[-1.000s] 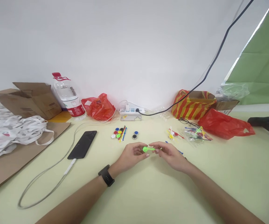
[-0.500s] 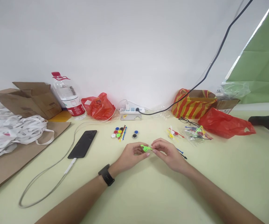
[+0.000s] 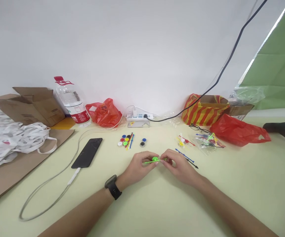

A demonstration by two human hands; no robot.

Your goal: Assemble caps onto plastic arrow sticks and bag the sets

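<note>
In front of me, a bright green plastic arrow spinner [image 3: 155, 159] is held just above the table, its arrow lying nearly level with a round green piece at its middle. My left hand [image 3: 139, 167], with a black watch at the wrist, is closed on the round part and the left side of the arrow. At the arrow's right end, my right hand [image 3: 178, 164] pinches it between thumb and fingers. Fingers partly hide the spinner. A blue arrow [image 3: 185, 155] and a black arrow [image 3: 193, 164] lie just beyond my right hand.
Coloured round discs [image 3: 125, 140] and a bundle of arrows [image 3: 130, 141] lie beyond my left hand, near two more discs [image 3: 143, 142]. Finished-looking spinners [image 3: 183, 141] and a bag of parts [image 3: 209, 141] lie right. A phone [image 3: 87, 153] with its cable is left.
The green arrow has turned from tilted to nearly level, and more of it shows to the left. My right hand has shifted slightly left, uncovering more of the blue arrow.
</note>
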